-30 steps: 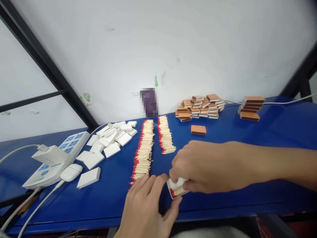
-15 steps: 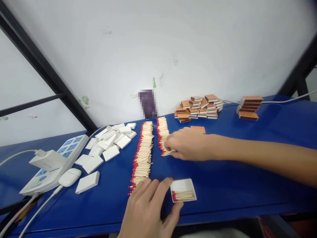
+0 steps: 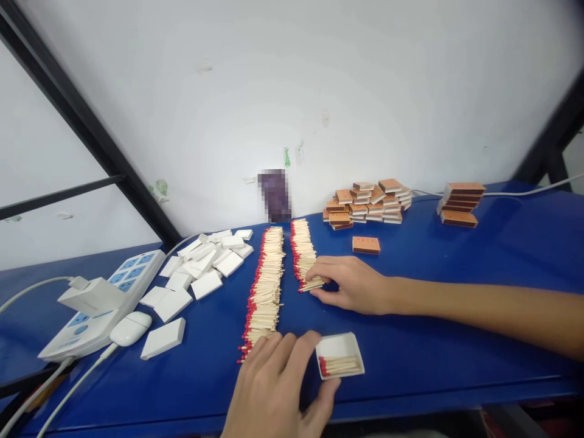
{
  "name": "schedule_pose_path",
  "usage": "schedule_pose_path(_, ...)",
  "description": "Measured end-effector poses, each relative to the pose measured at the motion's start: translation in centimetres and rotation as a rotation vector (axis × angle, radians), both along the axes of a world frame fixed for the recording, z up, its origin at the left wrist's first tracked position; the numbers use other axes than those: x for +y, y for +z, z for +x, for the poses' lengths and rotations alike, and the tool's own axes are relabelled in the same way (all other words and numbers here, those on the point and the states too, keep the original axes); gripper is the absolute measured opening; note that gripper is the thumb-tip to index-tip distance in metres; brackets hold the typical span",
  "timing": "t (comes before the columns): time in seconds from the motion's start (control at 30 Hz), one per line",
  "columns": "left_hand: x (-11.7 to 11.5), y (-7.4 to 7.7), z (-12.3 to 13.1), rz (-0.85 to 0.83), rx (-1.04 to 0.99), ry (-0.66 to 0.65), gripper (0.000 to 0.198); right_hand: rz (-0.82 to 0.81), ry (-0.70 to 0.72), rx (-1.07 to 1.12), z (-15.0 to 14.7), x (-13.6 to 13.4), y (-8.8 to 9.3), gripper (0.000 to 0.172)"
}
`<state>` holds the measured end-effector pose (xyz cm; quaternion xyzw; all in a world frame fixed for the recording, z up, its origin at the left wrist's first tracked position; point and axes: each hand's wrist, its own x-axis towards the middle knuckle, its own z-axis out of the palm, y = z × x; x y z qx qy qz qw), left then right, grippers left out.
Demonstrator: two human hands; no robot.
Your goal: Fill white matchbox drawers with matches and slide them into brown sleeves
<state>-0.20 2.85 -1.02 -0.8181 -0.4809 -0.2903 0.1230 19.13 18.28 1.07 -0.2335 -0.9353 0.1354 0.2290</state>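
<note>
My left hand (image 3: 278,383) grips a small white matchbox tray (image 3: 338,339) at its left end, thumb and forefinger on opposite sides. Several red-tipped matches (image 3: 342,365) lie along the tray's near side. My right hand (image 3: 353,283) is at the near end of the shorter row of matches (image 3: 302,243), thumb and fingers closed around a few of them; how many is hidden. To its left runs a longer row of matches (image 3: 267,280), red heads facing left, its near end partly behind my left hand. One orange matchbox sleeve (image 3: 365,245) lies beyond my right hand.
White trays (image 3: 207,284) are heaped on the left beside a power strip (image 3: 141,264) with a white charger (image 3: 93,296) and cables. Orange matchbox sleeves (image 3: 365,208) are piled at the back wall. A stack of orange boxes (image 3: 460,218) stands at the back right.
My right hand has drawn slightly back at the row's near end, uncovering more of the single orange sleeve. My left hand keeps its hold on the tray. The view has shifted slightly.
</note>
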Motion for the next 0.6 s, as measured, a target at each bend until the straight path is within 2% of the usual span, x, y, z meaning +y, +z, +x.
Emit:
schedule_pose_path(0.47,0.51,-0.29,-0.41,0.055,0.061,-0.023,0.032,-0.006,0.039,-0.017,0.03,0.16,0.46,0.010)
schedule_pose_path(0.6,0.55,-0.15,-0.29,0.046,0.069,-0.019,0.032,-0.023,0.056,-0.022,0.17,0.06,0.64,0.014)
